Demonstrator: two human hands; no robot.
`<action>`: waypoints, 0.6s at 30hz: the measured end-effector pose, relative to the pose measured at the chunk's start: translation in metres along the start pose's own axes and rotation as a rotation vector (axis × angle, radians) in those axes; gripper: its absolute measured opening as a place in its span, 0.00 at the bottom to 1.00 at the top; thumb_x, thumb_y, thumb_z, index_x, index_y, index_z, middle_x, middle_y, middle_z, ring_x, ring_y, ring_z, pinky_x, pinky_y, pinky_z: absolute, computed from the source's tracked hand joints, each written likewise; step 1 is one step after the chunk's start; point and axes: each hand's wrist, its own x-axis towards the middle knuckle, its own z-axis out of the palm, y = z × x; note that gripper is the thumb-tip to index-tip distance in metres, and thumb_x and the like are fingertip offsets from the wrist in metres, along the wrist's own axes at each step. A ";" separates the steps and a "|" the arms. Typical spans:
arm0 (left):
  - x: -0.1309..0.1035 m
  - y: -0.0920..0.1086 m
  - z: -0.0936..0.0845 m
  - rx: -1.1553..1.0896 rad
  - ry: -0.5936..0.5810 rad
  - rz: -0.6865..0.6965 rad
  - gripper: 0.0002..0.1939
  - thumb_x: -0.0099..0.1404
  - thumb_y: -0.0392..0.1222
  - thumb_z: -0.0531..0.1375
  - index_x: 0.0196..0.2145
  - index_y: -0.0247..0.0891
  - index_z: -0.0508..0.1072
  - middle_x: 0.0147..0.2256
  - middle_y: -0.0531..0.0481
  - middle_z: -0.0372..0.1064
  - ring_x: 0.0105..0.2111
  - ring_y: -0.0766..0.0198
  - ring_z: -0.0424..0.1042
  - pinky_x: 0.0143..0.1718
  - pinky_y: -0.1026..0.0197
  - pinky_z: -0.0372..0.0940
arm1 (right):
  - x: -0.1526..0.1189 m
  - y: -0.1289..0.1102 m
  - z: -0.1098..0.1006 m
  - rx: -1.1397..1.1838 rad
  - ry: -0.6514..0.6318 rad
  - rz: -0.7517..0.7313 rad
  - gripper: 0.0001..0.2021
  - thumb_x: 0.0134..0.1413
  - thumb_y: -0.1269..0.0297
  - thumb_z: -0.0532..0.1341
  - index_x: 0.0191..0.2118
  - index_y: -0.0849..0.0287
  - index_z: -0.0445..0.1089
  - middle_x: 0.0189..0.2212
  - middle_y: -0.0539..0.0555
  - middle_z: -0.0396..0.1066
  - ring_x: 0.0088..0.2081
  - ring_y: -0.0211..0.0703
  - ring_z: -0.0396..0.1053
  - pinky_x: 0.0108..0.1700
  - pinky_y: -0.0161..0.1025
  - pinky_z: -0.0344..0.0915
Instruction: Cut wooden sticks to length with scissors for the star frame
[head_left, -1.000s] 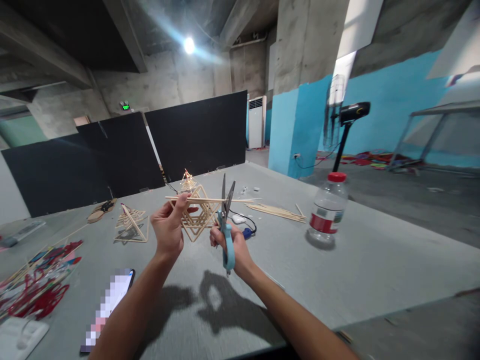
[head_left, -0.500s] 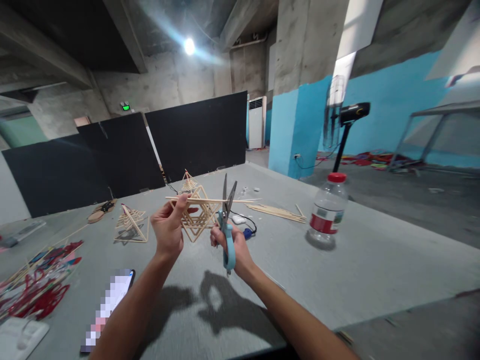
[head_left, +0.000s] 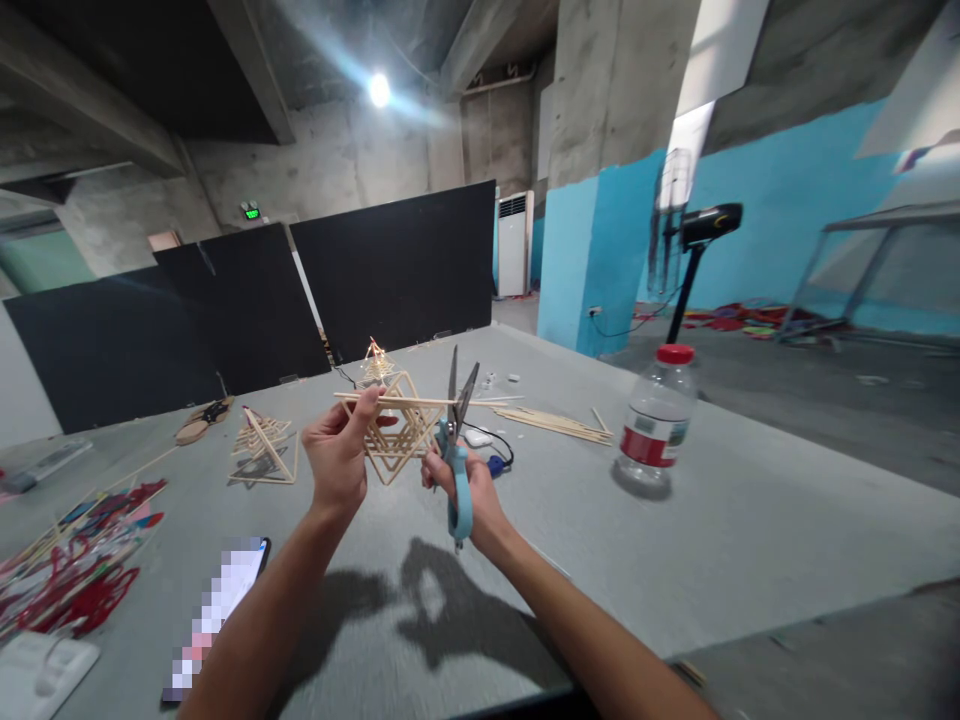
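My left hand [head_left: 341, 440] pinches a thin wooden stick [head_left: 420, 401] between thumb and fingers. In the same grip is an openwork frame of wooden sticks [head_left: 397, 435], its sides angled like nested diamonds. Light-blue-handled scissors [head_left: 456, 455] are held in my right hand [head_left: 472, 490]. Their blades point up and stand apart, with the stick crossing them; whether they touch it I cannot tell. A stick pyramid [head_left: 262, 450] stands left of my left hand. Another, glowing stick pyramid [head_left: 376, 365] is farther back, partly hidden by the held frame.
Loose wooden sticks [head_left: 559, 426] lie right of the scissors, near a blue-ended cable [head_left: 496, 466]. A red-capped bottle [head_left: 656, 425] stands at right. A phone [head_left: 225, 610], red tangled materials [head_left: 82, 580] and a white tray [head_left: 49, 670] occupy the left. Black panels [head_left: 397, 270] rise behind the table.
The scissors have shifted slightly right along the stick, blades still apart. The far pyramid now glows with warm light. My left hand has barely moved.
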 end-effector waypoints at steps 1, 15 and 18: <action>0.000 0.000 0.000 0.004 0.000 0.001 0.19 0.54 0.55 0.77 0.33 0.36 0.84 0.34 0.50 0.80 0.27 0.67 0.78 0.28 0.65 0.76 | 0.000 0.001 0.000 0.002 0.000 0.000 0.24 0.52 0.37 0.68 0.31 0.54 0.65 0.25 0.48 0.64 0.29 0.40 0.60 0.30 0.38 0.60; 0.001 -0.003 -0.002 0.025 -0.007 0.028 0.18 0.55 0.54 0.76 0.33 0.37 0.84 0.34 0.50 0.81 0.27 0.68 0.78 0.30 0.65 0.76 | 0.001 0.000 0.000 0.002 0.016 0.013 0.25 0.50 0.36 0.69 0.33 0.54 0.65 0.24 0.47 0.64 0.28 0.40 0.60 0.32 0.38 0.61; 0.001 -0.003 -0.001 0.008 0.002 0.022 0.18 0.55 0.54 0.76 0.33 0.37 0.84 0.34 0.50 0.80 0.28 0.68 0.78 0.31 0.66 0.77 | 0.000 0.002 0.000 0.007 0.015 0.021 0.25 0.51 0.36 0.69 0.34 0.54 0.66 0.25 0.47 0.65 0.28 0.39 0.60 0.31 0.38 0.61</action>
